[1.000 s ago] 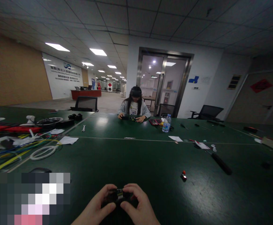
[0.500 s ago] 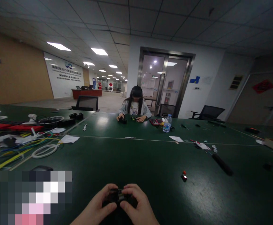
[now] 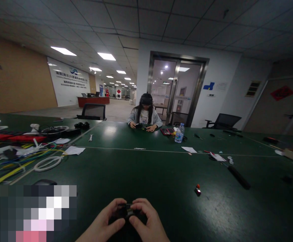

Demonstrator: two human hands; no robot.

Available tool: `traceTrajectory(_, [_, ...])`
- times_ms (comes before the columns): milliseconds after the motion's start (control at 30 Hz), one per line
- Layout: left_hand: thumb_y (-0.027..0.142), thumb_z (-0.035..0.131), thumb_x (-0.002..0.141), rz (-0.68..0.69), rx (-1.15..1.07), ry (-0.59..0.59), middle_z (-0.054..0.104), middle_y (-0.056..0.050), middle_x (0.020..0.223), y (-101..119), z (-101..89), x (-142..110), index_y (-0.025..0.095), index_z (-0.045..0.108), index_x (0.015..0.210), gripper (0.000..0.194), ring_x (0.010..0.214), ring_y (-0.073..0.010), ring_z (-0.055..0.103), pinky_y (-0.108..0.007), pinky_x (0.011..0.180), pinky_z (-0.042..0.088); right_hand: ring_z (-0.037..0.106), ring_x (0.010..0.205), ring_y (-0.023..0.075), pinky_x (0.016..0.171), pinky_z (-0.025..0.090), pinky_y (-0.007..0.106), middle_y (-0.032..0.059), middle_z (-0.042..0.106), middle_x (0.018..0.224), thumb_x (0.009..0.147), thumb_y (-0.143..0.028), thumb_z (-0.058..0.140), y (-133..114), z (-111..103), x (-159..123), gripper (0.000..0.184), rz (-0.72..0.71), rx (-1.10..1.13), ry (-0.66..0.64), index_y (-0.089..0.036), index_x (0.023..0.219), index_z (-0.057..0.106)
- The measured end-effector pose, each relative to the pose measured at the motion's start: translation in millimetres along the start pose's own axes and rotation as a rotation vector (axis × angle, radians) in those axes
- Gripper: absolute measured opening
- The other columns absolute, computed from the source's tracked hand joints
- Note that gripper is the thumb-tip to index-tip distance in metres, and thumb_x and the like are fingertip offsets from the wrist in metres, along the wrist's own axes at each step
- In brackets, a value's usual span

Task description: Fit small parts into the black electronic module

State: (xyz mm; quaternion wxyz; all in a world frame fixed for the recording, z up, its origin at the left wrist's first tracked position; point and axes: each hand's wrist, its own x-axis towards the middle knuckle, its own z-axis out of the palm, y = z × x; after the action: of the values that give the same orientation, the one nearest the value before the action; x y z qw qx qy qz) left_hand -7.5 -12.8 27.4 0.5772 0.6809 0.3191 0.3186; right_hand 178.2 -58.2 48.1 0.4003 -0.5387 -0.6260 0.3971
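Close to my body, at the bottom middle of the head view, a small black object [image 3: 129,211] with a paler middle is held between both hands. Its kind is too dark to make out. My left hand [image 3: 111,216] grips its left side, thumb below and fingers above. On its right side, my right hand [image 3: 146,216] pinches it the same way. The fingers hide much of its two ends. To the right on the dark green table [image 3: 161,174] lies a small red and silver piece [image 3: 198,190], apart from my hands.
Across the table a person [image 3: 145,114] sits handling dark items. A water bottle [image 3: 179,133] stands near them. At right lies a black-handled tool [image 3: 238,176]. Cables [image 3: 48,163] and parts crowd the left side, beside a paper sheet [image 3: 74,150]. A blurred patch covers the lower left.
The person opposite has lifted the dark item in the hand on the left of the view and tilted it. My own hands and the black object look almost unmoved.
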Motion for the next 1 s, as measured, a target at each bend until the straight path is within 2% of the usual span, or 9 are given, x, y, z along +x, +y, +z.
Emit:
traceTrajectory(267, [0.049, 0.065, 0.072, -0.013, -0.024, -0.007, 0.064, -0.004, 0.102, 2.4, 0.7, 1.7, 0.025, 0.052, 0.106, 0.044, 0.1, -0.0271, 0.056, -0.038, 0.086, 0.041, 0.053, 0.104, 0.0215, 0.087, 0.04, 0.033, 0.003, 0.055, 0.11, 0.074, -0.018, 0.058, -3.0, 0.7, -0.8, 0.02, 0.02, 0.032, 0.003, -0.024, 0.093, 0.063])
traceTrajectory(600, [0.046, 0.065, 0.073, -0.007, -0.04, 0.009, 0.064, -0.004, 0.103, 2.0, 1.4, 0.5, 0.024, 0.053, 0.107, 0.042, 0.102, -0.0275, 0.055, -0.038, 0.088, 0.039, 0.053, 0.103, 0.0218, 0.088, 0.04, 0.033, 0.0045, 0.056, 0.109, 0.073, -0.02, 0.06, 0.1, 1.4, -0.5, 0.019, -0.025, 0.03, 0.015, -0.022, 0.091, 0.063])
traceTrajectory(1000, [0.042, 0.065, 0.075, -0.021, -0.027, 0.012, 0.064, -0.003, 0.104, 6.0, 2.1, 0.0, 0.026, 0.053, 0.107, 0.038, 0.104, -0.0273, 0.055, -0.037, 0.089, 0.04, 0.051, 0.108, 0.0231, 0.091, 0.038, 0.034, 0.0039, 0.054, 0.112, 0.075, -0.019, 0.058, -8.1, -0.7, -2.5, 0.017, 0.055, 0.019, 0.005, -0.024, 0.091, 0.063])
